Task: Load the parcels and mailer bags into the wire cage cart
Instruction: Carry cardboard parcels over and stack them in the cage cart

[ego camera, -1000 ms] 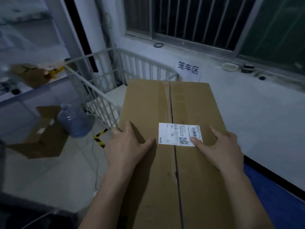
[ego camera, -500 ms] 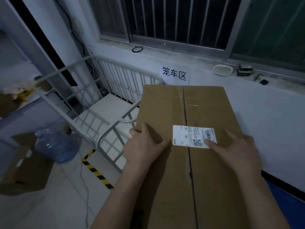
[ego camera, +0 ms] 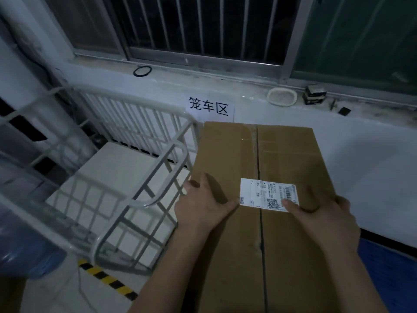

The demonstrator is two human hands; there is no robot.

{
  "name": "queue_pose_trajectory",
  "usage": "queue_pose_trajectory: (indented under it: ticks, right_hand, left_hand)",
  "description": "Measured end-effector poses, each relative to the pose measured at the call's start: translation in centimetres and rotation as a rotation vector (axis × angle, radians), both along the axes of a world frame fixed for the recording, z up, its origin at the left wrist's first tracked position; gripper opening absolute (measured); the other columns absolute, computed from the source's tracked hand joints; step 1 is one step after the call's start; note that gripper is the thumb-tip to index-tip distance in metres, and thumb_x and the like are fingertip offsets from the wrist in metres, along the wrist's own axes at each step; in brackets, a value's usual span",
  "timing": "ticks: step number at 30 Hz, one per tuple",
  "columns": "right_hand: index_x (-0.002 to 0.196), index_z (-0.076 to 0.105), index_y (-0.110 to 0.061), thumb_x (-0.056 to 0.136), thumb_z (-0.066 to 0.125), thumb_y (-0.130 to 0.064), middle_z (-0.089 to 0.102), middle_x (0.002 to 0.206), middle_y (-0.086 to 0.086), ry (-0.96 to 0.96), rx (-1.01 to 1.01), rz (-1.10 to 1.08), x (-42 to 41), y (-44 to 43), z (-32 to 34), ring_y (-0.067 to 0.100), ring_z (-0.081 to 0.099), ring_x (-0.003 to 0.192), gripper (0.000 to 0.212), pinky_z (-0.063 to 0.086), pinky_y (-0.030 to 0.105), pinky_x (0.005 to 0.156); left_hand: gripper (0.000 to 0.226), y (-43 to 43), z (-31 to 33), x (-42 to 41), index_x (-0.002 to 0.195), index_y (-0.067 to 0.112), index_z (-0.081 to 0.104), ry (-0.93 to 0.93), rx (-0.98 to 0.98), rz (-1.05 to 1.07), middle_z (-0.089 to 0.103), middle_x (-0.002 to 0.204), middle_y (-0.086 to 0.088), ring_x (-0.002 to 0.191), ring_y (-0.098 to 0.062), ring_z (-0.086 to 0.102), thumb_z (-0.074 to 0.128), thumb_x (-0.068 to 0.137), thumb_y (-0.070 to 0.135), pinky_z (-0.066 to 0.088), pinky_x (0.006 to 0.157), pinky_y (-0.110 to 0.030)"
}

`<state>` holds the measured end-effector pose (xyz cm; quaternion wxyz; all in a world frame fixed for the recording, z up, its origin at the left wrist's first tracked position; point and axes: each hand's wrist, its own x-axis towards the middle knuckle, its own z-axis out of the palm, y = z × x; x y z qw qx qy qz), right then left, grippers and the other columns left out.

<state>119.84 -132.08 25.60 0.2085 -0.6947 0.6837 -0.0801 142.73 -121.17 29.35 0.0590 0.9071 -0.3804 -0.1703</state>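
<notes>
Cardboard box [ego camera: 282,159] cut off below.

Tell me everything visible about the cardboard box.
The box is long brown cardboard, top flaps closed and taped along the middle seam. A white label with barcode and QR code crosses the seam. It lies right of the white cart, far end toward the wall. The left hand and right hand hold its top, fingers bent over the side edges, thumbs touching the label.
</notes>
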Motion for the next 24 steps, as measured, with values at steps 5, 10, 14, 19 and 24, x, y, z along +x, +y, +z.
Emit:
queue_pose_trajectory:
  ticks: [5,10,14,19,24]
  right_hand:
    - [0.145,0.035,-0.045,0.063,0.043,-0.097,0.032,0.15,0.012,0.029,-0.006,-0.106,6.2,-1.7,-4.8,0.045,0.044,0.127,0.097,0.044,0.059,0.1]
    - [0.149,0.032,-0.043,0.059,0.05,-0.097,0.025,0.155,0.009,-0.079,0.06,-0.232,9.9,-3.5,-11.3,0.044,0.043,0.13,0.107,0.043,0.061,0.103]
    - [0.151,0.029,-0.042,0.063,0.056,-0.091,0.023,0.155,0.007,-0.063,0.072,-0.248,11.7,-6.6,-17.5,0.042,0.045,0.129,0.104,0.043,0.061,0.102]
    - [0.15,0.032,-0.043,0.063,0.054,-0.093,0.023,0.155,0.004,-0.056,0.12,-0.223,14.0,-9.5,-26.8,0.039,0.045,0.129,0.102,0.042,0.06,0.104]
    - [0.15,0.031,-0.043,0.06,0.052,-0.093,0.019,0.158,0.004,-0.106,0.196,-0.145,17.4,-11.3,-35.0,0.039,0.038,0.134,0.106,0.041,0.059,0.106]
  left_hand:
    - [0.122,-4.6,-5.1,7.5,0.154,0.028,0.011,0.009,-0.002,-0.089,0.027,0.149,-0.02,0.122,-0.039,0.052,0.046,0.06,0.098,0.049,0.089,-0.043]
    - [0.127,-9.3,-11.6,11.8,0.155,0.028,0.004,0.087,0.005,-0.164,0.018,0.152,-0.018,0.131,-0.044,0.039,0.051,0.058,0.096,0.042,0.103,-0.051]
    - [0.126,-12.2,-18.5,13.6,0.156,0.031,0.002,0.117,0.017,-0.169,0.012,0.156,-0.021,0.14,-0.046,0.027,0.056,0.061,0.092,0.031,0.111,-0.055]
    - [0.122,-15.0,-27.4,15.7,0.155,0.032,0.002,0.131,0.081,-0.135,0.012,0.155,-0.021,0.134,-0.048,0.033,0.056,0.063,0.091,0.036,0.106,-0.055]
    - [0.119,-16.7,-35.7,19.5,0.153,0.032,0.008,0.148,0.085,-0.078,0.015,0.154,-0.021,0.136,-0.049,0.032,0.062,0.063,0.087,0.039,0.106,-0.061]
